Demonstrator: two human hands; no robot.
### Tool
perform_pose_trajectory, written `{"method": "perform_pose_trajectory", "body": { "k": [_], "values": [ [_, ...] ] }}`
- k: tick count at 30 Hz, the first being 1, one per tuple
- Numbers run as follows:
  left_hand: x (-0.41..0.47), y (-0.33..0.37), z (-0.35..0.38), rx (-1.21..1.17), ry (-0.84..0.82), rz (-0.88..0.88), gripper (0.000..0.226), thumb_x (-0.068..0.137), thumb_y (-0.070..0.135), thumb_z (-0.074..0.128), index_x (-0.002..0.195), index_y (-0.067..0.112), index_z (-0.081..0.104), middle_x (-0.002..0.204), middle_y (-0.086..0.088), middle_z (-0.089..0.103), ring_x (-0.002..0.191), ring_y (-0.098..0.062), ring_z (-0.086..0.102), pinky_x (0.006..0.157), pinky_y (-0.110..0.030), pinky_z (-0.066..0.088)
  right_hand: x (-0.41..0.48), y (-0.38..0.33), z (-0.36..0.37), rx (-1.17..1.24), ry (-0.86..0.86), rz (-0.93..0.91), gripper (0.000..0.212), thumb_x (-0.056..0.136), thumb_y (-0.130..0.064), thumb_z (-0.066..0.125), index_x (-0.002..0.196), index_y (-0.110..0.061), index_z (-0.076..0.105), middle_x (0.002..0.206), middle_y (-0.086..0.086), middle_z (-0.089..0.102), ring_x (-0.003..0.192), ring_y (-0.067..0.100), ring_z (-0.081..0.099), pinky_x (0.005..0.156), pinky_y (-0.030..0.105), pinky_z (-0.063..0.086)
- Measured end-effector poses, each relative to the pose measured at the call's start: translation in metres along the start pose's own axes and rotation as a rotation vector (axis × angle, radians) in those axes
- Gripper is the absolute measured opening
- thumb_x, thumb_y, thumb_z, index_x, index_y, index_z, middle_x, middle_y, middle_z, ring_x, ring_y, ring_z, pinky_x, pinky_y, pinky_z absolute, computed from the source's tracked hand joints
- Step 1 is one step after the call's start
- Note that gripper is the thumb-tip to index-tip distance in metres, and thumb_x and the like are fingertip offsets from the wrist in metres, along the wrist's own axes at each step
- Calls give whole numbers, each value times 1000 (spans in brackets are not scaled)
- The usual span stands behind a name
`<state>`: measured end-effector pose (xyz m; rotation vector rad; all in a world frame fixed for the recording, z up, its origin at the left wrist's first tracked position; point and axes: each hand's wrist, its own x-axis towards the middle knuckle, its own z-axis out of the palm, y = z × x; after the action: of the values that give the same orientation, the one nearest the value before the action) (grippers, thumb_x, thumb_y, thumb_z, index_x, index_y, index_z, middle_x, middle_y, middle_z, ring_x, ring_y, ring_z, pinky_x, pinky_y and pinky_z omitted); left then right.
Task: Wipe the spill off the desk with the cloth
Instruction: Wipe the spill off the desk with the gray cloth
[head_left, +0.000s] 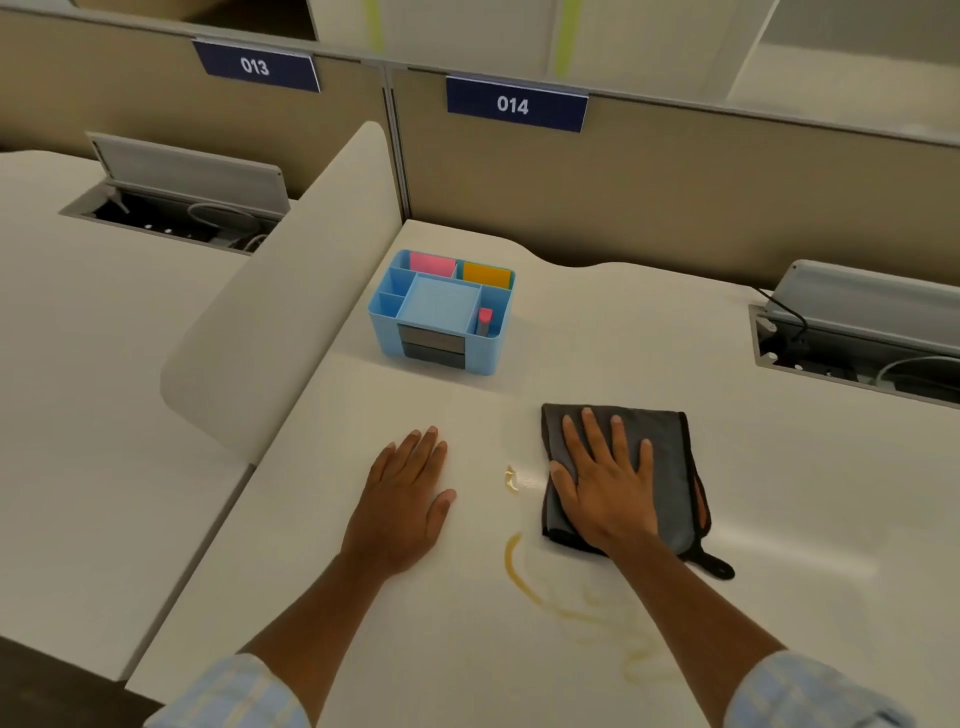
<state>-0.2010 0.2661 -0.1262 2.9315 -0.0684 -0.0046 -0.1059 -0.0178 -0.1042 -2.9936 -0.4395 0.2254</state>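
Two hands rest flat on the tabletop (363, 597): your right hand (605, 491) lies with fingers (592, 441) spread, pressing the dark grey cloth (670, 467), gripping nothing; your left hand (405, 499) lies open on the bare surface. The spill (517, 566), a yellowish streak, lies just left of the cloth and trails toward you under your right forearm, its long axis running near to far. Your right hand is nearer, so sweep left and back. Blue signs on the partition read 013 (255, 66) and 014 (513, 105).
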Motion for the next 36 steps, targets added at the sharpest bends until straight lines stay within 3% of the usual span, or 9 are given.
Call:
{"method": "perform_pose_trajectory", "body": {
  "k": [5, 12, 16, 21, 27, 31, 36],
  "values": [
    [0, 1, -2, -7, 18, -5, 63, 106, 47, 29, 161, 18, 27, 171, -3, 23, 158, -22, 19, 128, -45, 20, 7, -28, 1, -2, -9, -8, 69, 101, -64, 9, 163, -35, 3, 174, -4, 2, 159, 33, -4, 124, 67, 0],
    [-1, -3, 0, -89, 42, -17, 59, 107, 41, 25, 159, 14, 34, 168, -3, 29, 158, -18, 20, 129, -42, 21, -15, -57, 9, 3, -26, -192, 67, 102, -60, 21, 163, -35, 10, 173, -3, 9, 159, 32, 1, 124, 67, 3],
    [-2, -3, 1, -131, 71, -54, 60, 108, 43, 19, 157, 14, 37, 167, -2, 33, 157, -17, 22, 129, -38, 19, -52, -42, 16, 14, -45, -256, 66, 102, -60, 23, 163, -40, 4, 173, -9, -1, 160, 25, -8, 125, 63, 2],
    [-1, -3, 2, -160, 81, -74, 61, 107, 45, 16, 158, 16, 36, 167, 0, 32, 158, -14, 20, 129, -37, 18, -58, -14, 13, 19, -14, -178, 69, 100, -69, 19, 162, -42, 4, 173, -10, 0, 160, 21, -6, 126, 61, 5],
    [-1, -2, 2, -165, 99, -64, 57, 106, 39, 24, 154, 14, 43, 164, -2, 38, 156, -17, 27, 127, -42, 26, 4, -16, 3, 2, 8, -41, 73, 99, -71, 16, 163, -37, 5, 174, -3, -2, 160, 30, -4, 125, 65, 1],
    [-1, -4, 4, -188, 98, -62, 56, 105, 34, 27, 154, 14, 43, 165, -2, 37, 156, -18, 27, 127, -43, 27, 31, -41, 1, 16, 4, -32, 73, 99, -68, 17, 163, -34, 9, 174, 0, 5, 159, 35, -1, 124, 67, 2],
    [-1, -7, 3, -170, 96, -39, 61, 95, 20, 33, 154, 11, 44, 164, -4, 39, 156, -20, 27, 127, -42, 24, 31, -71, 4, 1, -34, -105, 72, 99, -65, 14, 163, -35, 2, 174, -1, -1, 159, 34, -6, 123, 67, -3]
  ]
}}
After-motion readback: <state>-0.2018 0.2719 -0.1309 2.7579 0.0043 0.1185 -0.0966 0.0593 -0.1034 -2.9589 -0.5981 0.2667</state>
